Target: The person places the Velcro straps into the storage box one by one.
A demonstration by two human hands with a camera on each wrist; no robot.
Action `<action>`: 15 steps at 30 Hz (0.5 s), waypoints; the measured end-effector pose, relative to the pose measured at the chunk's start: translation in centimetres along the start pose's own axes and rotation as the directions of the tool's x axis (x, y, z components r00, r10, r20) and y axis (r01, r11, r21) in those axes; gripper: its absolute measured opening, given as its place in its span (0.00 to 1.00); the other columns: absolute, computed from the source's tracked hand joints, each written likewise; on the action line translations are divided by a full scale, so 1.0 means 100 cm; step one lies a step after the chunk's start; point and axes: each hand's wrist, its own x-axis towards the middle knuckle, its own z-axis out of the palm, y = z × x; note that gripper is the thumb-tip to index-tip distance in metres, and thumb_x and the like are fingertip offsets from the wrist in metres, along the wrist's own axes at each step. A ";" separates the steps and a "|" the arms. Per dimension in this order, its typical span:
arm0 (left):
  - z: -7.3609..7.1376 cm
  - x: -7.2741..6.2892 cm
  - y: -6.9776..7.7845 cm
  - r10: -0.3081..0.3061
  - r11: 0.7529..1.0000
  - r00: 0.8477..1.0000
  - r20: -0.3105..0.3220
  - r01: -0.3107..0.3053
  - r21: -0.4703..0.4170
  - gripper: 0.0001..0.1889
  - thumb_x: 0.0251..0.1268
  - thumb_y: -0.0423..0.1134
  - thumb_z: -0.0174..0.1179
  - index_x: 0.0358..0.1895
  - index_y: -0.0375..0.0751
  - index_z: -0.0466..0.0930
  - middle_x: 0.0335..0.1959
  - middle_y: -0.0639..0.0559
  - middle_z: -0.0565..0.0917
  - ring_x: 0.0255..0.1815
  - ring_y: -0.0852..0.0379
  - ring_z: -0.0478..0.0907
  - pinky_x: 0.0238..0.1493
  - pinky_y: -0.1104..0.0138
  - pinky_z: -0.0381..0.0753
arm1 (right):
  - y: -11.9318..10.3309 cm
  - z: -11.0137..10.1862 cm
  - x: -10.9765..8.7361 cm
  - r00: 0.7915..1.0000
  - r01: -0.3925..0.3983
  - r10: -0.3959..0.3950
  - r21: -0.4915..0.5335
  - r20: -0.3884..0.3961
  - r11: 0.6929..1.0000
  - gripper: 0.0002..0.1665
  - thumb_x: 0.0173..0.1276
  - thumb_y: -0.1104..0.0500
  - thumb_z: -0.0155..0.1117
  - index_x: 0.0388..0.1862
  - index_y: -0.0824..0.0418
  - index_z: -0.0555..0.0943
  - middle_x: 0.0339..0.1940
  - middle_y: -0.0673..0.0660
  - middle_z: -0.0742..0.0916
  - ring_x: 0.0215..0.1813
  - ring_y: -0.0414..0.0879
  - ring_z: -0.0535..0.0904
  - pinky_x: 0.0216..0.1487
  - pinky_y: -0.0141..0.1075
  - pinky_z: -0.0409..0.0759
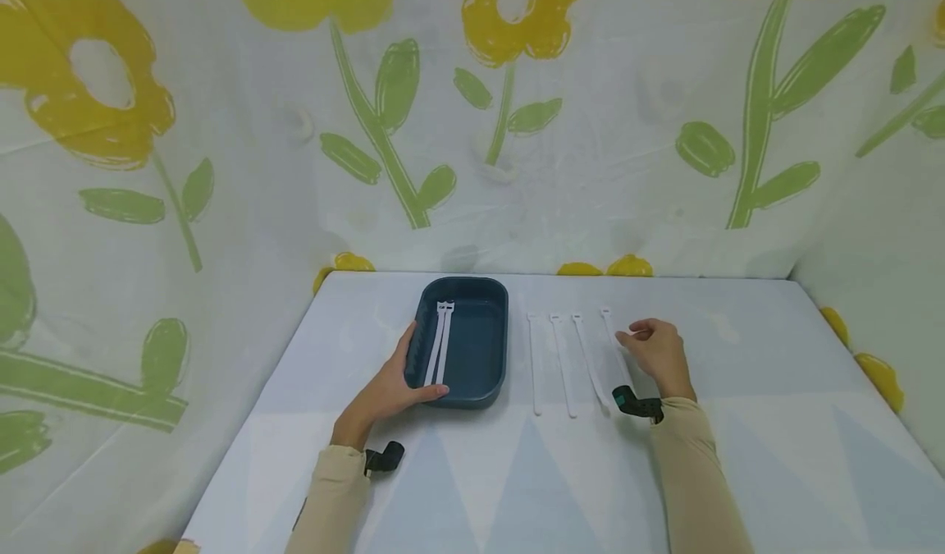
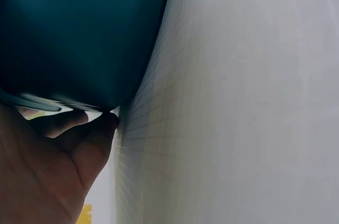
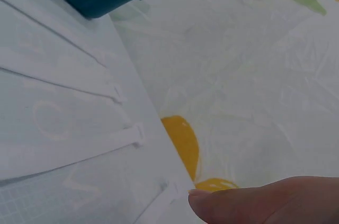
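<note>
My left hand point(image 1: 385, 391) holds a dark blue plastic tray point(image 1: 476, 345) by its left side, the thumb lying over the near corner of the rim. In the left wrist view the fingers point(image 2: 95, 150) are against the tray's outer wall. Inside the tray, two white slotted strap ties point(image 1: 443, 341) lie lengthwise, side by side. To the tray's right, several more ties point(image 1: 563, 365) lie in a spaced row on the table. My right hand point(image 1: 659, 355) hovers beside the rightmost tie point(image 1: 609, 328), fingers loosely bent and holding nothing. Its thumb point(image 3: 254, 203) shows in the right wrist view.
The white table point(image 1: 738, 349) has pale blue triangles along its near part. Beyond its far edge hangs a white sheet point(image 1: 591, 193) printed with yellow flowers, and similar sheets enclose both sides. A small black camera is strapped to each wrist.
</note>
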 end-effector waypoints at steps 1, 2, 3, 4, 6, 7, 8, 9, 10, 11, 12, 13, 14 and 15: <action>0.000 0.000 0.000 -0.002 1.000 1.000 0.000 0.002 0.001 0.68 0.51 0.65 0.75 0.85 0.65 0.29 0.88 0.46 0.43 0.86 0.37 0.49 0.80 0.34 0.56 | 0.000 0.000 0.000 1.000 -0.007 0.007 0.000 0.005 1.000 0.29 0.74 0.52 0.65 0.63 0.73 0.77 0.57 0.75 0.83 0.52 0.64 0.82 0.49 0.49 0.84; 0.000 0.000 0.000 -0.003 1.000 1.000 -0.001 0.003 0.003 0.68 0.51 0.65 0.75 0.85 0.65 0.30 0.88 0.46 0.43 0.86 0.37 0.49 0.80 0.34 0.56 | 0.000 0.001 0.000 1.000 -0.015 0.015 -0.001 0.009 1.000 0.29 0.74 0.52 0.65 0.63 0.73 0.77 0.58 0.75 0.83 0.53 0.64 0.82 0.50 0.50 0.84; 0.000 0.000 0.000 -0.006 1.000 1.000 -0.002 0.006 0.002 0.68 0.51 0.64 0.75 0.85 0.65 0.30 0.88 0.46 0.43 0.86 0.37 0.49 0.80 0.34 0.56 | 0.001 0.001 0.000 1.000 -0.021 0.022 -0.003 0.013 1.000 0.29 0.74 0.52 0.65 0.63 0.73 0.76 0.58 0.75 0.82 0.53 0.65 0.82 0.52 0.51 0.84; 0.000 0.000 0.000 -0.006 1.000 1.000 -0.004 0.006 0.000 0.67 0.52 0.63 0.75 0.85 0.65 0.30 0.88 0.46 0.43 0.86 0.37 0.50 0.80 0.34 0.56 | 0.001 0.002 0.000 1.000 -0.025 0.025 -0.005 0.015 1.000 0.29 0.74 0.53 0.66 0.64 0.73 0.76 0.58 0.75 0.82 0.54 0.65 0.81 0.53 0.52 0.84; 0.000 -0.001 0.001 -0.010 1.000 1.000 -0.005 0.010 0.002 0.67 0.52 0.62 0.75 0.85 0.65 0.30 0.88 0.45 0.43 0.85 0.37 0.50 0.80 0.34 0.56 | 0.001 0.003 0.001 0.999 -0.035 0.036 -0.010 0.017 0.999 0.29 0.74 0.53 0.66 0.64 0.73 0.76 0.58 0.75 0.82 0.54 0.65 0.81 0.55 0.54 0.83; 0.000 -0.001 0.001 -0.010 1.000 1.000 -0.005 0.010 0.002 0.67 0.52 0.62 0.75 0.85 0.64 0.30 0.88 0.45 0.43 0.85 0.36 0.50 0.80 0.34 0.56 | 0.001 0.004 0.001 0.999 -0.038 0.038 -0.012 0.018 0.999 0.29 0.74 0.53 0.67 0.63 0.73 0.76 0.58 0.75 0.82 0.54 0.65 0.80 0.55 0.54 0.83; 0.001 -0.001 0.002 -0.012 1.000 1.000 -0.006 0.012 0.003 0.67 0.52 0.62 0.75 0.85 0.64 0.30 0.88 0.45 0.43 0.86 0.36 0.49 0.80 0.34 0.55 | 0.002 0.005 0.001 0.999 -0.039 0.039 -0.016 0.019 0.999 0.29 0.73 0.54 0.67 0.63 0.73 0.76 0.58 0.75 0.82 0.54 0.65 0.80 0.56 0.55 0.82; 0.001 -0.001 0.002 -0.014 1.000 1.000 -0.006 0.014 0.003 0.67 0.52 0.62 0.75 0.85 0.64 0.30 0.88 0.45 0.43 0.86 0.36 0.49 0.80 0.34 0.55 | 0.002 0.006 0.002 0.999 -0.039 0.040 -0.018 0.021 0.999 0.29 0.73 0.54 0.67 0.63 0.73 0.76 0.58 0.75 0.82 0.54 0.65 0.80 0.56 0.55 0.82; 0.001 -0.002 0.003 -0.013 1.000 1.000 -0.007 0.013 0.005 0.67 0.52 0.62 0.75 0.85 0.64 0.30 0.88 0.45 0.43 0.86 0.36 0.49 0.80 0.34 0.55 | 0.002 0.006 0.002 0.999 -0.041 0.041 -0.017 0.022 0.999 0.29 0.73 0.55 0.67 0.63 0.73 0.76 0.58 0.75 0.82 0.54 0.65 0.80 0.57 0.55 0.82; 0.001 -0.002 0.003 -0.012 1.000 1.000 -0.007 0.012 0.007 0.67 0.52 0.62 0.75 0.85 0.64 0.30 0.88 0.45 0.43 0.86 0.36 0.49 0.80 0.34 0.55 | 0.003 0.007 0.002 0.999 -0.043 0.043 -0.016 0.022 0.999 0.28 0.73 0.55 0.68 0.63 0.74 0.76 0.57 0.75 0.82 0.54 0.65 0.80 0.57 0.55 0.82; 0.001 -0.002 0.003 -0.009 1.000 1.000 -0.008 0.009 0.004 0.67 0.52 0.62 0.75 0.85 0.64 0.30 0.88 0.45 0.43 0.86 0.36 0.49 0.80 0.34 0.54 | 0.003 0.007 0.002 0.999 -0.043 0.043 -0.016 0.025 0.999 0.28 0.72 0.56 0.68 0.63 0.74 0.76 0.57 0.75 0.82 0.54 0.65 0.80 0.58 0.56 0.82; 0.001 -0.002 0.003 -0.005 1.000 1.000 -0.008 0.006 0.005 0.67 0.52 0.62 0.75 0.85 0.64 0.30 0.88 0.45 0.43 0.86 0.36 0.49 0.80 0.34 0.54 | 0.003 0.008 0.002 0.999 -0.042 0.042 -0.013 0.026 0.999 0.28 0.72 0.56 0.69 0.62 0.74 0.76 0.57 0.75 0.83 0.54 0.65 0.80 0.58 0.56 0.82; 0.001 -0.001 0.003 -0.004 1.000 1.000 -0.008 0.004 0.003 0.67 0.52 0.62 0.75 0.85 0.64 0.30 0.88 0.46 0.43 0.86 0.37 0.49 0.80 0.34 0.54 | 0.003 0.008 0.002 0.999 -0.039 0.040 -0.013 0.027 0.999 0.28 0.71 0.57 0.69 0.62 0.74 0.76 0.57 0.75 0.83 0.53 0.65 0.81 0.58 0.56 0.82; 0.001 -0.001 0.003 0.000 1.000 1.000 -0.007 0.000 0.002 0.67 0.52 0.63 0.75 0.85 0.64 0.30 0.88 0.46 0.43 0.86 0.37 0.49 0.80 0.34 0.54 | 0.003 0.008 0.002 0.999 -0.040 0.040 -0.013 0.028 0.999 0.28 0.71 0.57 0.69 0.62 0.74 0.76 0.56 0.75 0.83 0.53 0.65 0.81 0.58 0.56 0.82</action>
